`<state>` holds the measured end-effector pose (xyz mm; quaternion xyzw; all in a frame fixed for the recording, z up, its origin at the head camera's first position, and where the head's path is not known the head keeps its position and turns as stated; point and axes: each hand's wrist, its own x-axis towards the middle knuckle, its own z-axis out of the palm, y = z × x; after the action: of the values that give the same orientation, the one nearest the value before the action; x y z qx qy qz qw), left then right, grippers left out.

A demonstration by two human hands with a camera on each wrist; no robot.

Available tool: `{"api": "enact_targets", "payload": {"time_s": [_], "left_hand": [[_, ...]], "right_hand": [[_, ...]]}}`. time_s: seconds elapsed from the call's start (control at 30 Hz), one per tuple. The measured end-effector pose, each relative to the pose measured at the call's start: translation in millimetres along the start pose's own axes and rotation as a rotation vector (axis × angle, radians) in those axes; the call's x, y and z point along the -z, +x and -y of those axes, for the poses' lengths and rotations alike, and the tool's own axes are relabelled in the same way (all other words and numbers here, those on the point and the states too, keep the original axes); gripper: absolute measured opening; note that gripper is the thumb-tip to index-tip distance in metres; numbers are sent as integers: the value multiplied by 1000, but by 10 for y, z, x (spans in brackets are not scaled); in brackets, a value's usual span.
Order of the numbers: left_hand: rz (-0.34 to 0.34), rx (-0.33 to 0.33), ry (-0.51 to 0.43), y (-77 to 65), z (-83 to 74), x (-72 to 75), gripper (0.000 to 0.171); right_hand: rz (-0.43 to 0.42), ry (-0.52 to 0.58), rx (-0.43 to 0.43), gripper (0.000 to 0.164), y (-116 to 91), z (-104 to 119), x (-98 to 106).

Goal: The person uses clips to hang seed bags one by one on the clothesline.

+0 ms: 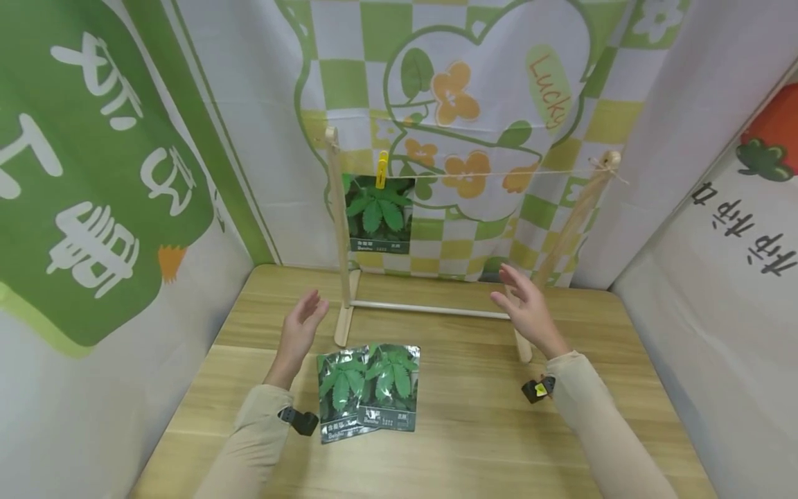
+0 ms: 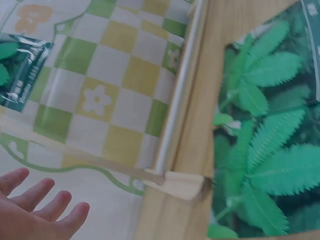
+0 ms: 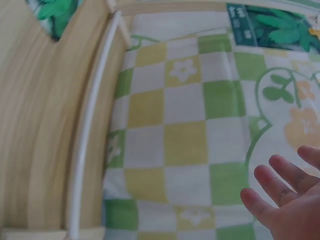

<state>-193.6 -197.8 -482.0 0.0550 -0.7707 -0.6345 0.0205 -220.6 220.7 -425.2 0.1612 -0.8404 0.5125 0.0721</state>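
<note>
A small wooden rack (image 1: 339, 229) stands at the back of the table with a string (image 1: 499, 173) tied between its posts. From the string hangs a green leaf-printed packet (image 1: 379, 218), held by a yellow clothespin (image 1: 382, 170) near the left post. Two similar packets (image 1: 389, 388) lie overlapping on the table in front of the rack. My left hand (image 1: 300, 329) is raised beside the left post, palm inward, fingers relaxed and holding nothing. Over by the right post, my right hand (image 1: 526, 308) is also lifted, its fingers loosely spread with nothing in them.
A white rod (image 1: 430, 310) joins the rack's feet low down. Behind it hangs a checkered cloth (image 1: 461, 90), and fabric walls rise on both sides. The wooden tabletop (image 1: 474, 416) reaches toward me. Each wrist carries a small black camera (image 1: 300, 421).
</note>
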Motion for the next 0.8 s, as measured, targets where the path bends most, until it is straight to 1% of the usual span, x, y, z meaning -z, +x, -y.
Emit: {"api": "enact_targets", "payload": {"time_s": [0.23, 0.3, 0.47, 0.53, 0.63, 0.8], "left_hand": [[-4, 64, 45, 19, 244, 26, 71], [12, 85, 72, 17, 318, 36, 73], [86, 139, 147, -4, 465, 58, 82], [96, 156, 163, -18, 507, 66, 86], [88, 166, 186, -29, 565, 77, 87], [79, 185, 234, -43, 660, 90, 88]], "right_hand": [[-12, -6, -69, 59, -195, -270, 113], [-22, -7, -86, 59, -248, -349, 147], [-58, -18, -144, 59, -391, -529, 220], [-67, -29, -172, 59, -452, -588, 246], [-73, -45, -206, 60, -539, -670, 289], [-50, -113, -290, 65, -720, -834, 377]]}}
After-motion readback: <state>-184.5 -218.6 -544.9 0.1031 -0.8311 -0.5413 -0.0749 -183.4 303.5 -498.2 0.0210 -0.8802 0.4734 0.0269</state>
